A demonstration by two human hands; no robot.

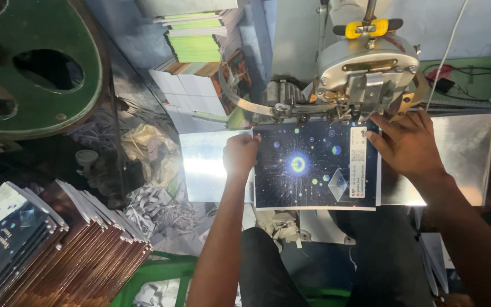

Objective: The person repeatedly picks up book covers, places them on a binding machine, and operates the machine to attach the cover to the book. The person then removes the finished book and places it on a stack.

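Two hands pin a dark starry booklet (313,165) flat on the metal table (461,153) — left hand (240,153) closed over its edge, right hand (407,145) spread on top, just below the machine head (365,74). Risk: right fingertips stray under the head; uneven pressure skews the booklet.

Glossy paper booklet (313,167); shiny metal plate (464,148)
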